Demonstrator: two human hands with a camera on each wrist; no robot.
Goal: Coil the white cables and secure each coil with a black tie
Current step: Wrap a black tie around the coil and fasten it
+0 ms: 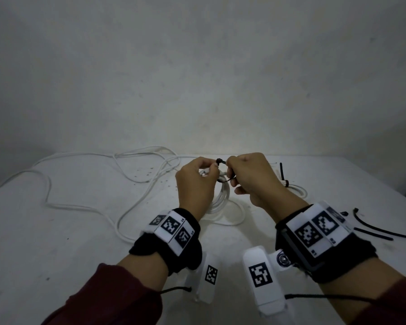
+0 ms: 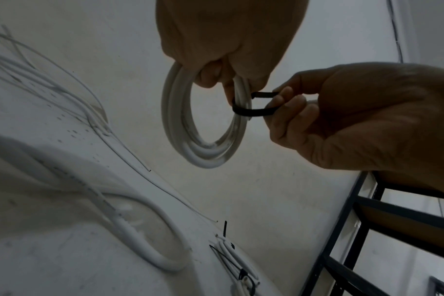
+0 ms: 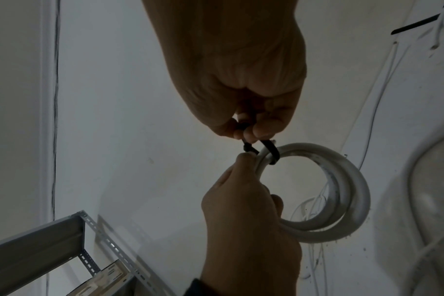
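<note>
A small coil of white cable (image 1: 222, 200) hangs between my hands above the white table (image 1: 56, 242). My left hand (image 1: 208, 171) grips the top of the coil (image 2: 203, 156), with the cable's plug end poking out by its fingers. A black tie (image 2: 251, 111) loops round the coil's strands just beside that grip. My right hand (image 1: 231, 171) pinches both ends of the tie (image 3: 271, 150) and holds them away from the coil (image 3: 342, 220). In the head view only short bits of the tie (image 1: 222, 162) show between the knuckles.
A long loose white cable (image 1: 80, 184) sprawls over the table's left and back. Behind my right wrist lies another white coil (image 1: 297, 190) with a black tie (image 1: 283, 172) on it. Spare black ties (image 1: 380, 231) lie at the right. A metal shelf frame (image 2: 368, 230) stands beside the table.
</note>
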